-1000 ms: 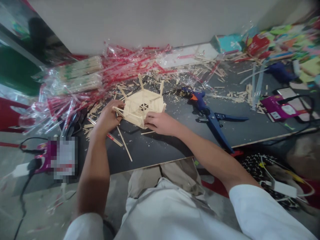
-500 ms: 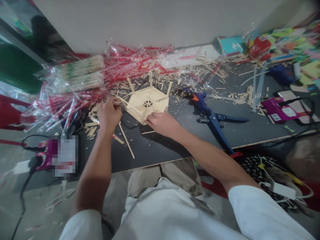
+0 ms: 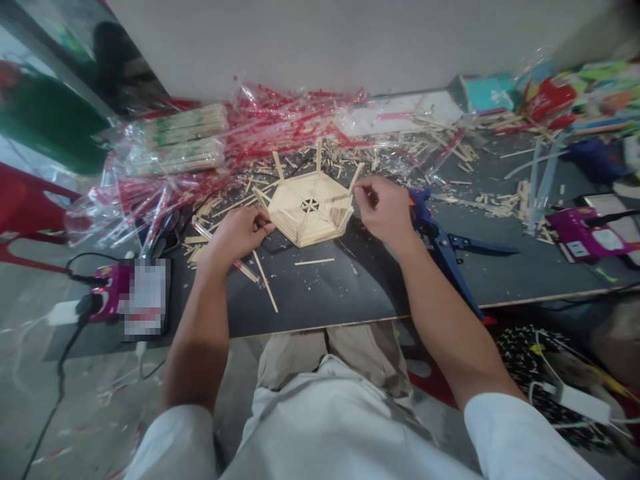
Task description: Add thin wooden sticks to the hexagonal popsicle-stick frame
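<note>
A pale wall [image 3: 350, 40] rises behind a dark desk [image 3: 320, 300] scattered with wooden scraps, and the six-sided bowl [image 3: 309, 219] of sticks sits on that desk between the two hands. At the bowl's left edge is the left hand [image 3: 243, 232], its thumb and fingertips close together; whether they pinch anything is too small to tell. At the bowl's right edge is the right hand [image 3: 384, 208], fingers curled and the tips near one of the upright sticks [image 3: 319, 157] on the rim; I cannot tell whether they touch it or grip it. Those uprights look like the weak point: a sideways knock from a knuckle might snap one off or work its joint loose. Uneven pressure from the two sides could also skew the bowl or tip it. A short loose stick [image 3: 314, 262] lies just in front of the bowl, and a longer stick [image 3: 265, 281] in front and to its left, where a dropping wrist could roll either away. The blue-handled tool [image 3: 450, 263] lies right of the bowl, near the right forearm, so a backward swing might catch it. Red-and-clear wrappers [image 3: 300, 113] heaped behind the bowl could snag an upright if it gets pushed back.
</note>
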A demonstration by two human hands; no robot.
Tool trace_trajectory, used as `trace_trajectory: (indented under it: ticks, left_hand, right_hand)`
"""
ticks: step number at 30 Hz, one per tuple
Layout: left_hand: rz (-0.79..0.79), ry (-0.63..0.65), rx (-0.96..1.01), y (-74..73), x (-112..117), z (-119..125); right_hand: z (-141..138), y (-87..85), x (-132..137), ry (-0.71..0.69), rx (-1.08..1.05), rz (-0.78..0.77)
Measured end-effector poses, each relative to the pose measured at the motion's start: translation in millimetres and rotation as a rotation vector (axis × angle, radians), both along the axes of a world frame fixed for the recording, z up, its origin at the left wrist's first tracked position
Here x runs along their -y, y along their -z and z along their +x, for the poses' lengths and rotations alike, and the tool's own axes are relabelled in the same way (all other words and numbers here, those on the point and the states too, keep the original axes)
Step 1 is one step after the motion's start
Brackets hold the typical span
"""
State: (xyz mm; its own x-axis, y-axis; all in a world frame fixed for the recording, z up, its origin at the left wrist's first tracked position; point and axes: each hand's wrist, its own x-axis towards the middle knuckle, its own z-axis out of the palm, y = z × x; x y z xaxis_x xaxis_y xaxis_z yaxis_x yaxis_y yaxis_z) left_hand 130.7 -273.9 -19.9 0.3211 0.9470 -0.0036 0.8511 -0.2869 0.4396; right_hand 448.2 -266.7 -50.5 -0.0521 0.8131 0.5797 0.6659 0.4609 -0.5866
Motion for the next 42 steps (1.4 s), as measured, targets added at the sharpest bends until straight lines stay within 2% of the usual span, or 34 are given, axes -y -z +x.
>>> trace_trajectory:
  ticks: [4, 8, 17, 20, 26, 31, 37, 42]
  left_hand:
    - [0.008, 0.001, 0.043, 7.9, -1, 4]
    - [0.023, 0.003, 0.033, 12.8, -1, 9]
    - [0.083, -0.037, 0.038, 17.2, 1, 16]
    - [0.064, -0.032, 0.157, 12.5, 1, 12]
    - [0.039, 0.088, 0.412, -8.9, 13, 14]
    - [0.131, 0.138, 0.589, -11.1, 20, 28]
    - [0.222, 0.203, 0.482, -5.0, 21, 33]
    - [0.242, 0.215, 0.419, -2.4, 23, 35]
  right_hand:
    - [-7, 7.9, 0, -0.136, 0.005, -0.166]
    - [-8, 9.1, 3, -0.252, 0.052, -0.226]
    - [-8, 11.8, 4, -0.232, 0.034, -0.220]
    - [-9, 11.0, 5, -0.228, 0.036, -0.230]
    - [-10, 9.2, 5, -0.206, 0.031, -0.242]
    - [-9, 9.2, 5, -0.205, 0.038, -0.235]
    - [-10, 8.6, 5, -0.208, 0.052, -0.192]
    - [-8, 10.5, 3, -0.211, 0.065, -0.237]
